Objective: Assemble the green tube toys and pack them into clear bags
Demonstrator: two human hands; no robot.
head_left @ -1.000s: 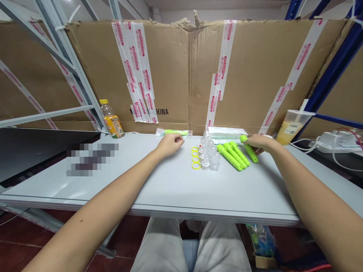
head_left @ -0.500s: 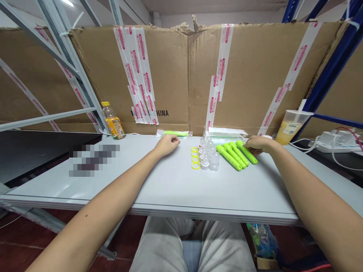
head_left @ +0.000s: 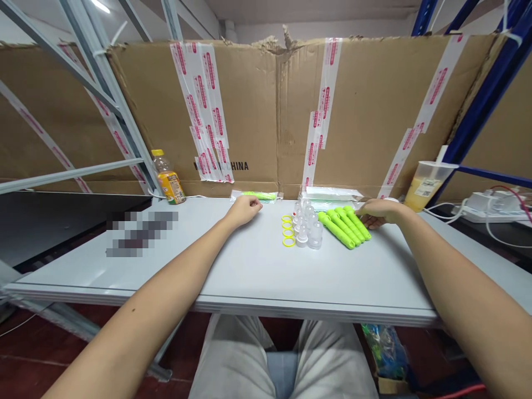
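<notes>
My left hand (head_left: 246, 209) rests on the white table (head_left: 249, 271) as a loose fist, with nothing showing in it, just in front of a clear bag holding a green piece (head_left: 255, 195). My right hand (head_left: 380, 212) lies curled, with its fingertips against the rightmost of several bright green tubes (head_left: 346, 226) that lie side by side. Left of the tubes stand several small clear caps (head_left: 307, 228). A column of yellow rings (head_left: 287, 230) lies beside those.
A stack of clear packets (head_left: 332, 193) lies behind the tubes. At the back left stands a yellow-capped drink bottle (head_left: 168, 177), and at the back right a plastic cup with a straw (head_left: 428, 185). A power strip with cables (head_left: 494, 204) lies far right. A taped cardboard wall (head_left: 270, 111) closes the back.
My right hand has slid the rightmost green tube leftward until it lies against the other tubes. My left hand has stayed in place.
</notes>
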